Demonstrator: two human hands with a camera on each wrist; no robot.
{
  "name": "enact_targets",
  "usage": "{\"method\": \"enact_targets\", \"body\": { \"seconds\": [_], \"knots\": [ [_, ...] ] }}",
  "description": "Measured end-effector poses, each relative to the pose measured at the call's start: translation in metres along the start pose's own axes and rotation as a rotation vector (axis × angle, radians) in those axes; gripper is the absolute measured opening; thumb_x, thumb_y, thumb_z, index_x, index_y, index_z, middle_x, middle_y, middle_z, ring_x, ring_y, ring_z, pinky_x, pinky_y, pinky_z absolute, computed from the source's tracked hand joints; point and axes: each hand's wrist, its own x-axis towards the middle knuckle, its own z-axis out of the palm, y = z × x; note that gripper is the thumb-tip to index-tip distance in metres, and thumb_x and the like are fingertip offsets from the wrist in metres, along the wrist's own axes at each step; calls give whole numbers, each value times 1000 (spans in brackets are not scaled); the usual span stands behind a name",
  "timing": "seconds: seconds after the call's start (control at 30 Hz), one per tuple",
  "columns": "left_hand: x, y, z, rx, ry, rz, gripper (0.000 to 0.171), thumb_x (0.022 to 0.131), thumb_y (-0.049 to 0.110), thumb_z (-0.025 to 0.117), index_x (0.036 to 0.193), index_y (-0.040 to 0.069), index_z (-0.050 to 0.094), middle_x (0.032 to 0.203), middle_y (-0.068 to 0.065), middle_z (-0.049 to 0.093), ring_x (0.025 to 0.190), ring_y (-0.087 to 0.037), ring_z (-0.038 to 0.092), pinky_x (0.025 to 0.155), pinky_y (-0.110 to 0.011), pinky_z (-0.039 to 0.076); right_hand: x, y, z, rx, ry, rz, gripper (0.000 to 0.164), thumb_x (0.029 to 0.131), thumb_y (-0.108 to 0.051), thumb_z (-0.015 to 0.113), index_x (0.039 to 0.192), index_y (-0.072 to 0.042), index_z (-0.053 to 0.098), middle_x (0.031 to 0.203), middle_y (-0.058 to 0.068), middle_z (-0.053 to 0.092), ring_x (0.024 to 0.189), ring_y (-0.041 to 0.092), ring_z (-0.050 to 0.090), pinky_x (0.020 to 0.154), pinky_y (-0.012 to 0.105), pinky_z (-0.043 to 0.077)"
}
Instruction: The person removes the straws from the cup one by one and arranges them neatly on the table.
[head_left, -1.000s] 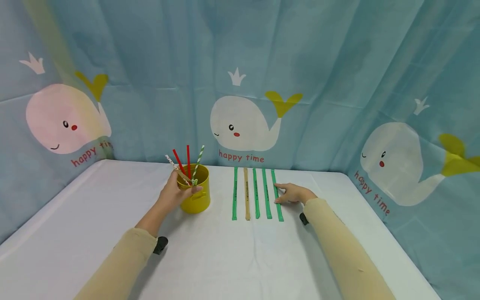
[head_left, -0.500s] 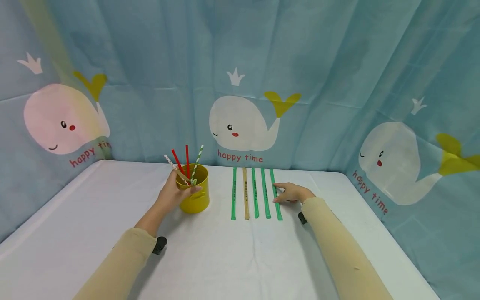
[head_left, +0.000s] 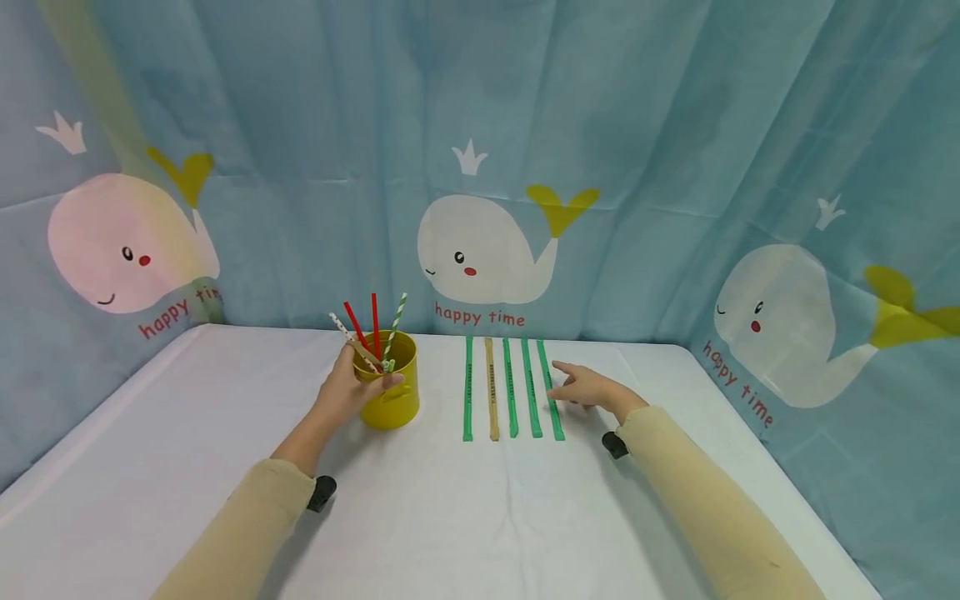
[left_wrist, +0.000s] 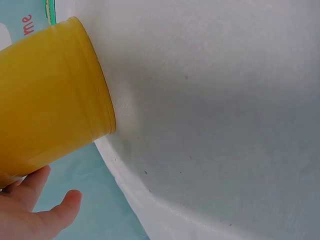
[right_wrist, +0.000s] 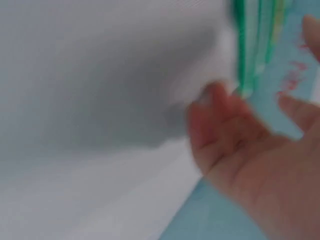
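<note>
On the white worktop (head_left: 450,517), the yellow bucket (head_left: 392,410) stands gripped by the left hand (head_left: 348,392), while the right hand (head_left: 583,387), empty with thumb and index finger spread, is nearer the rightmost green strip (head_left: 546,372), lying just left of its palm, long axis running front to back.

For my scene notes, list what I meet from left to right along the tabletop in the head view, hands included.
Left hand → yellow bucket → first green strip → tan strip → second green strip → third green strip → fourth green strip → right hand.
</note>
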Motion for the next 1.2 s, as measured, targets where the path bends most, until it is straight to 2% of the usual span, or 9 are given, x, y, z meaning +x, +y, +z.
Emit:
{"method": "enact_targets", "body": {
  "seconds": [0.1, 0.17, 0.23, 0.37, 0.53, 0.67, 0.8, 0.97, 1.2],
  "knots": [
    [-1, -1, 0, -1, 5, 2, 83, 87, 39, 74, 140, 0, 23, 140, -23, 39, 129, -41, 38, 108, -58, 31, -7, -12, 0, 11, 31, -70, 73, 97, -28, 59, 155, -6, 20, 144, 30, 37, 126, 41, 44, 96, 52, 43],
    [-1, -1, -1, 2, 8, -2, 84, 86, 40, 74, 140, 0, 23, 140, -22, 39, 129, -41, 38, 108, -58, 31, -11, -23, 0, 38, 56, -112, 70, 98, -29, 58, 154, -7, 23, 148, 29, 31, 135, 44, 33, 104, 57, 36],
    [-2, -1, -1, 3, 10, -7, 84, 86, 39, 74, 140, 0, 23, 141, -22, 38, 129, -41, 38, 108, -58, 31, -15, -35, -1, 63, 58, -160, 68, 98, -29, 57, 154, -7, 25, 149, 28, 30, 136, 45, 31, 105, 58, 34],
    [-1, -1, -1, 1, 12, -9, 85, 86, 40, 74, 141, 1, 22, 141, -22, 38, 130, -41, 38, 109, -58, 30, -24, -60, -1, 132, 76, -243, 61, 99, -28, 57, 152, -9, 32, 148, 23, 35, 132, 41, 39, 101, 54, 40],
    [0, -2, 0, -1, 8, -9, 86, 85, 42, 74, 141, 1, 22, 142, -22, 38, 130, -40, 38, 108, -58, 31, -29, -90, 6, 252, 147, -397, 48, 99, -20, 59, 143, -5, 47, 143, 16, 46, 122, 33, 50, 97, 49, 45],
    [0, -2, 2, 7, 8, -19, 88, 85, 44, 74, 142, 2, 22, 143, -22, 37, 130, -40, 37, 109, -58, 31, -29, -114, 17, 322, 175, -519, 39, 98, -18, 60, 135, -4, 56, 133, 13, 56, 118, 27, 53, 98, 46, 45],
    [1, -2, 3, 18, 16, -20, 89, 85, 45, 73, 142, 1, 22, 142, -21, 38, 130, -40, 38, 108, -58, 31, -26, -141, 29, 362, 128, -620, 36, 98, -19, 60, 132, -6, 60, 125, 10, 63, 117, 22, 55, 100, 42, 45],
    [1, -2, 3, 8, 27, 11, 84, 85, 39, 75, 142, 3, 24, 141, -20, 41, 129, -39, 40, 108, -58, 30, -17, -172, 44, 319, 39, -705, 37, 98, -19, 59, 133, -7, 60, 125, 10, 64, 118, 18, 55, 99, 38, 46],
    [0, -2, 3, 18, 29, 41, 82, 87, 35, 74, 141, 1, 23, 142, -22, 39, 130, -41, 40, 108, -59, 31, 2, -202, 68, 255, -46, -714, 34, 98, -18, 59, 130, -7, 63, 126, 4, 64, 118, 16, 55, 98, 34, 46]
  ]
}}
